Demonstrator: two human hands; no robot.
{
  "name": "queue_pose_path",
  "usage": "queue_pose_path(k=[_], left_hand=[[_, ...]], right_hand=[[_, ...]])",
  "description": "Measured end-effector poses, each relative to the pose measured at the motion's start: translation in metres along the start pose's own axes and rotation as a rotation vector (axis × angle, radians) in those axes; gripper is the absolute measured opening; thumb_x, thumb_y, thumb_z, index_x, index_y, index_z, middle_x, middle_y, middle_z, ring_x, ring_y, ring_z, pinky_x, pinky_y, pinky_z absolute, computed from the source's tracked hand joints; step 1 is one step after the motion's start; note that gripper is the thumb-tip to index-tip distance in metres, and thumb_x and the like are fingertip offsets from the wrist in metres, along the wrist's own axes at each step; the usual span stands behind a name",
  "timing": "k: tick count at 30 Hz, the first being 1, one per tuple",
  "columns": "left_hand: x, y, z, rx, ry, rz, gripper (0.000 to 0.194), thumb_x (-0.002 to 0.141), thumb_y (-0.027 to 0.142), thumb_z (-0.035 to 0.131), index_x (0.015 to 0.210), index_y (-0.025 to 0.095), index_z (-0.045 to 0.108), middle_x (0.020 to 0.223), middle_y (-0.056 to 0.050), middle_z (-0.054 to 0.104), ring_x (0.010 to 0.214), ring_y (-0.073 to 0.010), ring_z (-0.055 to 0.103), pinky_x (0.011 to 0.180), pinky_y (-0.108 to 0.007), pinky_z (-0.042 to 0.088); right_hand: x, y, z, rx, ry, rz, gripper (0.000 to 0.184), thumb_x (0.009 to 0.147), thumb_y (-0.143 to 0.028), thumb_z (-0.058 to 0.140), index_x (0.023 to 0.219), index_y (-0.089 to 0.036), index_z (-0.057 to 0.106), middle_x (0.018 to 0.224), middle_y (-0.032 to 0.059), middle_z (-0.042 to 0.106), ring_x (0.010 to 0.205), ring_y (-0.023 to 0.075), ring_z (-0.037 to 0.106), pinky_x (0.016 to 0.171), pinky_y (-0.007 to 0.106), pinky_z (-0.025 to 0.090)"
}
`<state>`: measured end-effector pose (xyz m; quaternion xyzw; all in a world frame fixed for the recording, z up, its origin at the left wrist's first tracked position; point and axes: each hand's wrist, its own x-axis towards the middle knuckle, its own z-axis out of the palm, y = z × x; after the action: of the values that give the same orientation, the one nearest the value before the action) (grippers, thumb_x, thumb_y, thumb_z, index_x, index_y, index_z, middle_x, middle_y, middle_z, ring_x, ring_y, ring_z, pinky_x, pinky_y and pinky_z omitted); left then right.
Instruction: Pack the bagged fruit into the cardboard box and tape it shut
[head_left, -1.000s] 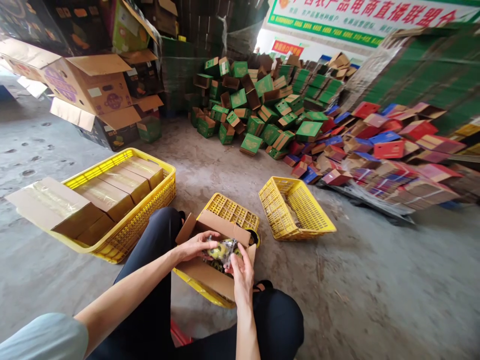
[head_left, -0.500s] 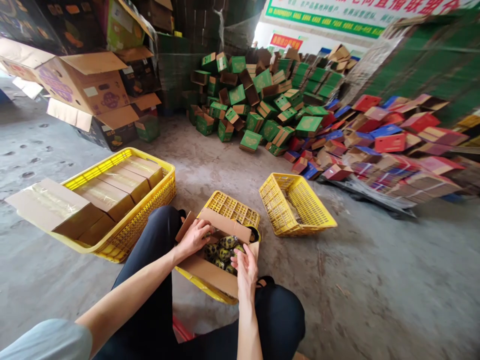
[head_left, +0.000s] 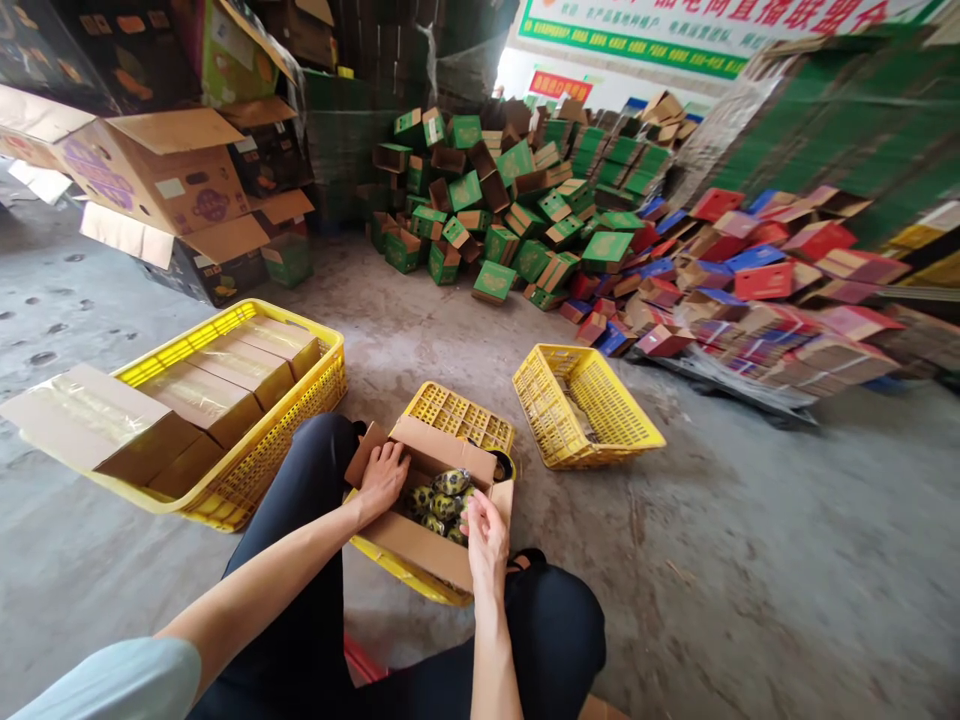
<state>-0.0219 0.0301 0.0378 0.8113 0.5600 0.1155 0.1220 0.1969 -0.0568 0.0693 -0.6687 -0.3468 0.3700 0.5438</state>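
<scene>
An open cardboard box (head_left: 420, 548) rests on an upside-down yellow crate (head_left: 459, 415) between my knees. Inside lie several round green items with dark spots (head_left: 442, 505) in shiny clear wrap; their exact kind is unclear. My left hand (head_left: 384, 477) lies over the box's left end, fingers stretched out and reaching just inside. At the right end my right hand (head_left: 486, 530) hovers beside the wrapped items, fingers loosely bent and apart, with nothing visible in them. A dark roll, perhaps tape (head_left: 504, 465), sits by the box's far right corner.
To my left a long yellow basket (head_left: 277, 435) holds several taped cartons (head_left: 202, 400). Another yellow basket (head_left: 544, 425) stands ahead right. Behind are heaps of green boxes (head_left: 495, 280) and red-blue boxes (head_left: 761, 282), plus stacked large cartons (head_left: 161, 175) at far left.
My left hand has drawn back left from over the wrapped items to the box's left end. My right hand's fingers have come closer together. The view has shifted slightly.
</scene>
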Motion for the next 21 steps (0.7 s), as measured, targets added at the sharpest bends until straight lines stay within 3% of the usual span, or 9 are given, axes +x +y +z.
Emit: queue_pose_path(k=[5, 9, 12, 16, 21], left_hand=[[0.001, 0.003, -0.007, -0.212, 0.031, 0.094, 0.039, 0.094, 0.016, 0.05, 0.129, 0.02, 0.068, 0.131, -0.016, 0.061, 0.121, -0.0335, 0.052, 0.1, -0.047, 0.042], [0.008, 0.027, -0.003, -0.463, -0.01, 0.229, 0.025, 0.095, 0.027, 0.058, 0.117, 0.02, 0.068, 0.113, -0.011, 0.066, 0.109, -0.0283, 0.06, 0.101, -0.04, 0.046], [0.018, 0.056, 0.006, -0.602, 0.003, 0.155, 0.021, 0.089, 0.032, 0.069, 0.105, 0.02, 0.066, 0.108, -0.011, 0.067, 0.104, -0.029, 0.063, 0.099, -0.04, 0.047], [0.029, 0.084, 0.014, -0.823, 0.016, -0.041, 0.011, 0.081, 0.023, 0.071, 0.086, 0.022, 0.062, 0.095, -0.008, 0.07, 0.093, -0.027, 0.067, 0.094, -0.038, 0.049], [0.035, 0.073, 0.008, -0.92, 0.053, -0.117, 0.016, 0.085, 0.029, 0.07, 0.075, 0.024, 0.059, 0.088, -0.007, 0.075, 0.097, -0.0271, 0.071, 0.092, -0.036, 0.051]], right_hand=[[0.001, -0.003, 0.001, 0.022, 0.0, 0.0, 0.074, 0.07, -0.076, 0.077, 0.111, -0.014, 0.08, 0.102, 0.0182, 0.081, 0.076, 0.0274, 0.077, 0.06, 0.035, 0.064], [0.005, -0.002, 0.003, 0.057, 0.016, 0.001, 0.075, 0.069, -0.076, 0.077, 0.112, -0.014, 0.08, 0.107, 0.0186, 0.081, 0.076, 0.0269, 0.078, 0.06, 0.035, 0.064], [0.005, -0.002, 0.003, 0.068, 0.011, 0.005, 0.076, 0.068, -0.076, 0.076, 0.112, -0.015, 0.079, 0.11, 0.0189, 0.08, 0.076, 0.0273, 0.078, 0.059, 0.035, 0.064], [0.001, -0.003, -0.001, 0.069, 0.028, -0.004, 0.072, 0.069, -0.074, 0.076, 0.111, -0.015, 0.08, 0.102, 0.0167, 0.081, 0.076, 0.0277, 0.078, 0.06, 0.036, 0.065], [0.0, -0.003, -0.004, 0.046, 0.03, -0.012, 0.071, 0.073, -0.073, 0.072, 0.115, -0.015, 0.078, 0.103, 0.0156, 0.081, 0.079, 0.0275, 0.078, 0.064, 0.036, 0.065]])
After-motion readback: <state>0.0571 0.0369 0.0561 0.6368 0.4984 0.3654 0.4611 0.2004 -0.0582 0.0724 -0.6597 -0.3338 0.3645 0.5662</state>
